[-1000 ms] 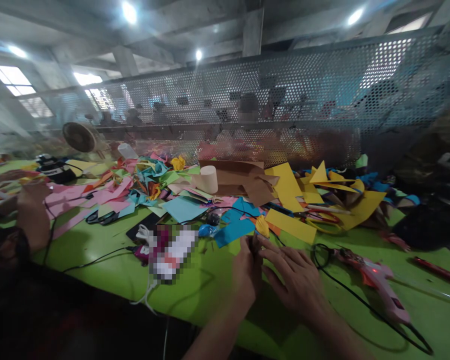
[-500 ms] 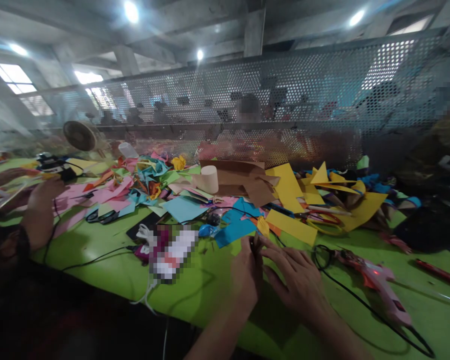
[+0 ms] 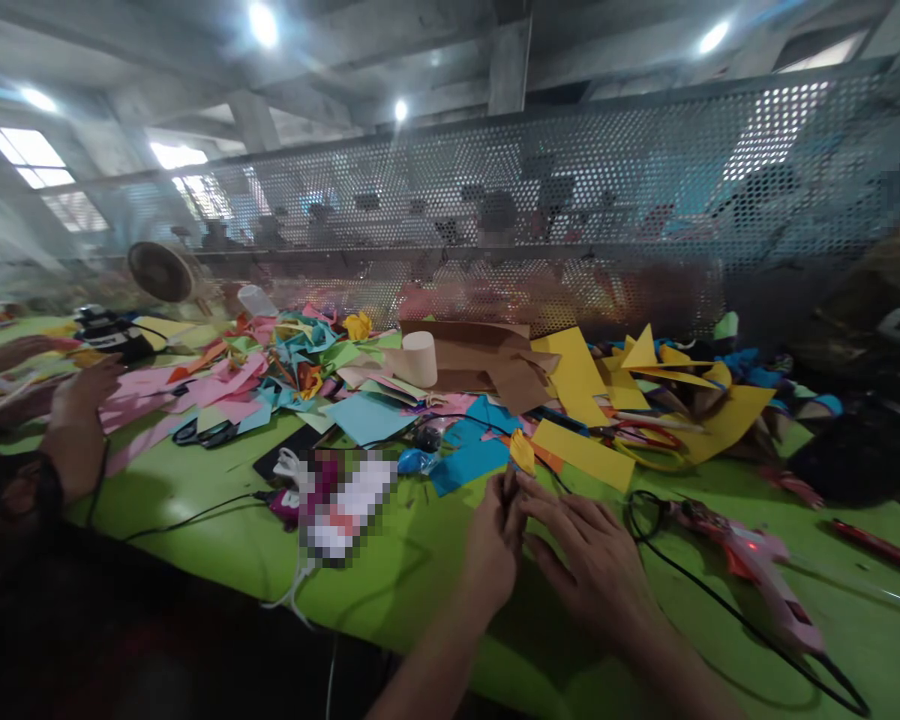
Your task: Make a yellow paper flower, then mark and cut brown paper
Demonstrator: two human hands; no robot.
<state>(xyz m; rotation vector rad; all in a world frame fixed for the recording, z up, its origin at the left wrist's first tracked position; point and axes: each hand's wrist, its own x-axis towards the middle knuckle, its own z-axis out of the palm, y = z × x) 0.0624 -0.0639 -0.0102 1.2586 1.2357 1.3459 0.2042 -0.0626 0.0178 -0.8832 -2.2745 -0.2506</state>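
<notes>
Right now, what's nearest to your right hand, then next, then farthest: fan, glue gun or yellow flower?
Head view, from the right hand:
1. Yellow flower: just in front.
2. Glue gun: on the right.
3. Fan: far back, left.

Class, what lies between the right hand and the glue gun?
In the head view, a black cable crosses the green table between the right hand and the glue gun.

Dim interior: lamps [image 3: 262, 25] glare above and beyond the right hand [image 3: 589, 540]; windows [image 3: 26, 157] to its far left burn out white. Remotely, I read shadow on the table [image 3: 420, 580] beneath it, haze across the mesh [image 3: 420, 190] ahead, and stretched, smeared edges.
</notes>
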